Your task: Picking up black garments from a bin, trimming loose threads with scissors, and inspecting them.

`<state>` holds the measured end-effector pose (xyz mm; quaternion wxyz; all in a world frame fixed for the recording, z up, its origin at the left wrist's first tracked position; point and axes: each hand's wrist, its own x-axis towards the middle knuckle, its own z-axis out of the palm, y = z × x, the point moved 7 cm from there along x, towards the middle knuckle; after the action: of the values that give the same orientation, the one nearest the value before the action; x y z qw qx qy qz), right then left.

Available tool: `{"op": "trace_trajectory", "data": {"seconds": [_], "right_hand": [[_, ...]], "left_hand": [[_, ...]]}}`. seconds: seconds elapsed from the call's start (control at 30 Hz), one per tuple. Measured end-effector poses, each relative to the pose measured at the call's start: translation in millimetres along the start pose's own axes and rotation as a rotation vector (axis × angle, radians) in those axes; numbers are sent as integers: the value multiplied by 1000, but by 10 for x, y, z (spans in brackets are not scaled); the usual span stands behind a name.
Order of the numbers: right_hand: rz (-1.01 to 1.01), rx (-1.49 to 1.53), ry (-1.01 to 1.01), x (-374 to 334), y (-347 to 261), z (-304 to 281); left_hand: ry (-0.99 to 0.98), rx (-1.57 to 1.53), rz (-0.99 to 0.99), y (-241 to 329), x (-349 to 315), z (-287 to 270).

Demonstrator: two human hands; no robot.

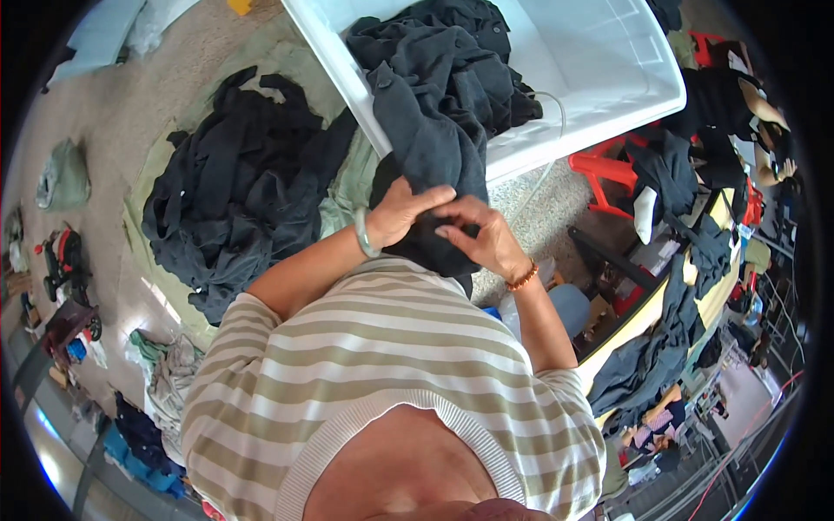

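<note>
Grasping a dark garment (430, 148) with left hand (401, 213) and right hand (491, 241) close together, probably working best by keeping the cloth taut and flattening folds between the fingertips. Draping over the white bin's (608, 122) near edge toward the striped top (391, 339), looking charcoal-to-black, matte, soft and heavily creased.

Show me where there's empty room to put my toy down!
Bare floor shows on the left, between the green bundle and the sheet under the dark pile. The white bin also has room on its right side, beside the clothes heaped inside. It's crowded on the yellow table, strewn with dark garments.
</note>
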<state>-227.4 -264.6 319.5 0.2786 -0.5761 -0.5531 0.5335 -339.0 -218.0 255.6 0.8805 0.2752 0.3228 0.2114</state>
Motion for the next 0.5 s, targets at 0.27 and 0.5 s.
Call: {"op": "trace_trajectory", "data": {"seconds": [0.27,0.5], "right_hand": [[26,-367,473,344,214,-1351],[535,-600,724,1563,2017,-2442]], "left_hand": [[270,513,324,-18,-199,-218],[703,482,367,172,-565,-291]]}}
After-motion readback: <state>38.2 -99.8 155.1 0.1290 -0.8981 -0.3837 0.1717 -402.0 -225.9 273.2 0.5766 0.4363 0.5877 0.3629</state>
